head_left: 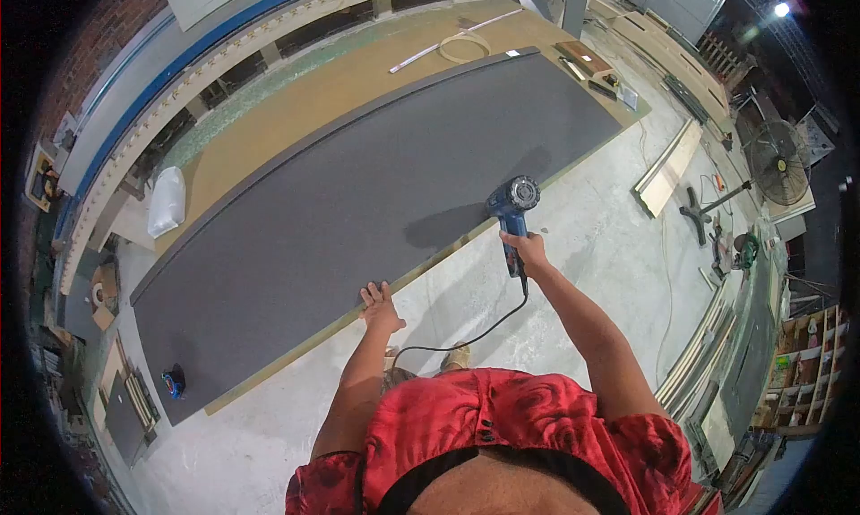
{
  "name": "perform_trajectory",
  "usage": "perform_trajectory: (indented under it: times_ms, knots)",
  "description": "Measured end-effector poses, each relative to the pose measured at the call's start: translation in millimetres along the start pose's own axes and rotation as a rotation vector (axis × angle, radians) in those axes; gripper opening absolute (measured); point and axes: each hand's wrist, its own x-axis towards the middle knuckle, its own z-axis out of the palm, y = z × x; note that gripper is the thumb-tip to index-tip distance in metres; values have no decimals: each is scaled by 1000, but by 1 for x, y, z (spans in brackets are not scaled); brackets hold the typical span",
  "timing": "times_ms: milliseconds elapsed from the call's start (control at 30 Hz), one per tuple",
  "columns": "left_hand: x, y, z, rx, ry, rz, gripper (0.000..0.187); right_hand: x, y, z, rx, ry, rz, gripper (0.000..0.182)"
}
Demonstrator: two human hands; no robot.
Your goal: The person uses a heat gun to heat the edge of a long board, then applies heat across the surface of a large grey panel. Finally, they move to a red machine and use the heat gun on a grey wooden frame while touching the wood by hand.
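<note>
My right hand is wrapped round the handle of a blue heat gun, held over the near edge of a long dark grey panel. The heat gun's round vented end faces up toward me, and its nozzle is hidden beneath. A black cord runs from the handle down toward my feet. My left hand rests with fingers spread on the panel's near edge. Toward the panel's left end stands a small blue and black object, too small to name.
Under the panel lies a tan board, bearing a tape ring and a white plastic bag. To the right are a plank, a standing fan and stacked strips on the concrete floor.
</note>
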Motion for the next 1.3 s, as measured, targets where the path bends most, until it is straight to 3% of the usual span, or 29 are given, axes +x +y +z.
perform_trajectory:
  times_ms: [1300]
  knots:
    - [10,-2,-2,9,-88,-10,119,11,1,-8,-99,-137,60,40]
